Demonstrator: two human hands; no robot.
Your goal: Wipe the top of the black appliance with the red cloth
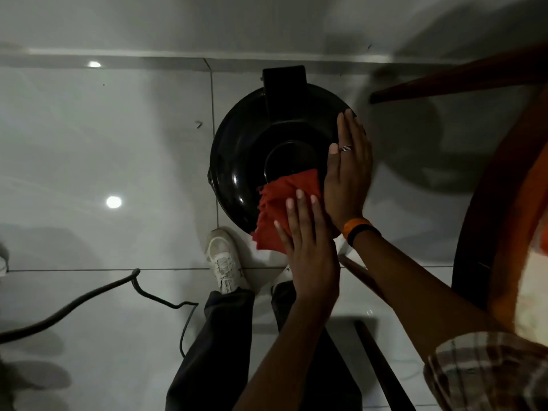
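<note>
left hand fingers flat, pressing red cloth on black appliance; right hand open, bracing rim; sweep cloth beyond fingertips, keep pressure even

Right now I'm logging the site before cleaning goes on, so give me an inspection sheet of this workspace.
Surface: glossy pale floor tiles, ceiling lights reflected in them.
Job's things: round black appliance standing on the floor; red cloth on its near top.
Clutter: nothing seen.
Grips: left hand flat, pressing the cloth down; right hand flat, open on the appliance's right side, with a ring and an orange and black wristband.
Cables: dark cable trailing over the floor at the left, near the white shoe.
Surroundings: wooden furniture at the right; a grey wall behind the appliance.
</note>
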